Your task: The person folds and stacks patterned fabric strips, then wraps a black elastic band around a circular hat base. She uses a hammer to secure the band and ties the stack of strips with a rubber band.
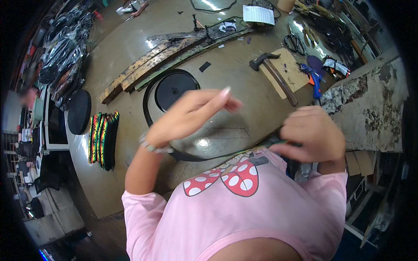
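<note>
Right hand point(312, 132) seemingly pinching band point(191, 158) lower centre, likely steadying it; left hand point(191, 113) hovering mid-frame, fingers extending, grip apparently empty. Band looping around roll point(173, 89), perhaps avoiding tangles. Glossy surface point(222, 80) carrying hammer point(280, 80) upper right; wrapped bundles point(65, 48) crowding upper left, room clutter point(28, 174) filling left rim.

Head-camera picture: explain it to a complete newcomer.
There is no machine: a person's left hand and right hand, both bare, are seen by a fisheye camera worn on the head, looking down. On the glossy brown table lie a flat black disc, a black strip curving around it, multicoloured patterned bands, a wooden-handled hammer on a tan board, and a blue glue gun. The left hand hangs over the strip, visibly holding nothing. The right seems to pinch the strip, though blur hides the grip.
</note>
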A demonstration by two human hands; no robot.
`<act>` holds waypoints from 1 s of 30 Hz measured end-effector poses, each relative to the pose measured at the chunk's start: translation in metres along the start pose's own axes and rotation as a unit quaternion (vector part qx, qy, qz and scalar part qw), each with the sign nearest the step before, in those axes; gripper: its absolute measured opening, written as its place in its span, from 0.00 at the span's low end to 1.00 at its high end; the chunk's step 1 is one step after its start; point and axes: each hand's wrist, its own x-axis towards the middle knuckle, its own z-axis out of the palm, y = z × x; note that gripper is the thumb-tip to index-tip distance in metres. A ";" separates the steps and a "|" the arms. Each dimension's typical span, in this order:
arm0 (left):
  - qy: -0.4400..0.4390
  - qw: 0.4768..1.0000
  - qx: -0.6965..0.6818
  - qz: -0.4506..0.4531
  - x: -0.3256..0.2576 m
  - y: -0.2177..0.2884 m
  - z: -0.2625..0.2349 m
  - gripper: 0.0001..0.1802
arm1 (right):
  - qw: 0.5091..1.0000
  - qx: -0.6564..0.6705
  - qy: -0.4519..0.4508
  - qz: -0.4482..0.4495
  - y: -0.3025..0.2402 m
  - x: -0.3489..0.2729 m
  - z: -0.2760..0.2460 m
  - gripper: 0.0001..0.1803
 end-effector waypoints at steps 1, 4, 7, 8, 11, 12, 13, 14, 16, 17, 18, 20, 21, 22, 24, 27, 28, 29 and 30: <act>-0.072 0.983 -0.155 -0.070 0.015 0.004 0.013 0.36 | 0.997 0.000 0.009 -0.080 -0.004 0.020 0.005 0.16; -0.114 0.942 -0.295 -0.112 0.042 0.012 0.040 0.41 | 0.959 -0.016 0.080 -0.272 -0.018 0.064 0.034 0.21; -0.129 0.830 -0.543 -0.004 0.054 0.020 0.032 0.29 | 0.922 0.010 0.150 -0.357 -0.020 0.079 0.054 0.22; -0.077 0.833 -0.544 0.055 0.050 0.021 0.017 0.24 | 0.921 0.019 0.159 -0.355 -0.015 0.075 0.056 0.22; 0.017 0.776 -0.597 0.203 0.039 0.022 -0.034 0.17 | 0.936 -0.015 0.179 -0.304 0.011 0.058 0.059 0.21; 0.075 0.779 -0.582 0.221 0.035 0.020 -0.052 0.16 | 0.947 -0.049 0.183 -0.259 0.021 0.052 0.061 0.21; 0.134 0.781 -0.558 0.246 0.033 0.017 -0.066 0.15 | 0.956 -0.080 0.188 -0.209 0.030 0.046 0.065 0.20; 0.194 0.804 -0.501 0.254 0.032 0.012 -0.074 0.17 | 0.965 -0.115 0.163 -0.169 0.038 0.040 0.070 0.19; 0.279 0.816 -0.435 0.260 0.030 0.002 -0.083 0.17 | 0.976 -0.184 0.094 -0.069 0.050 0.028 0.079 0.17; 0.310 0.820 -0.401 0.266 0.029 -0.001 -0.087 0.18 | 0.973 -0.205 0.091 -0.050 0.054 0.019 0.080 0.17; 0.345 0.811 -0.387 0.272 0.028 -0.001 -0.095 0.21 | 0.970 -0.230 0.069 -0.021 0.057 0.011 0.080 0.17; 0.422 0.811 -0.307 0.265 0.025 0.004 -0.101 0.23 | 0.975 -0.216 0.031 0.040 0.059 -0.002 0.077 0.15; 0.455 0.803 -0.277 0.266 0.025 0.009 -0.101 0.24 | 0.982 -0.174 0.010 0.070 0.058 -0.005 0.074 0.14; 0.443 0.815 -0.263 0.265 0.026 0.014 -0.096 0.25 | 0.981 -0.133 -0.040 0.135 0.057 -0.005 0.071 0.12; 0.375 0.837 -0.312 0.248 0.036 0.023 -0.065 0.28 | 0.982 -0.033 0.167 0.087 0.050 0.009 0.067 0.08; 0.267 0.890 -0.284 0.235 0.058 0.035 -0.009 0.22 | 0.934 -0.042 0.350 0.060 0.036 0.058 0.062 0.31; 0.247 0.896 -0.267 0.254 0.060 0.038 0.006 0.21 | 0.920 -0.059 0.387 0.031 0.031 0.077 0.060 0.36; 0.232 0.904 -0.256 0.251 0.062 0.041 0.014 0.21 | 0.920 -0.055 0.381 0.068 0.026 0.095 0.057 0.41; 0.230 0.903 -0.234 0.278 0.063 0.044 0.013 0.22 | 0.904 -0.026 0.426 0.000 0.022 0.115 0.057 0.41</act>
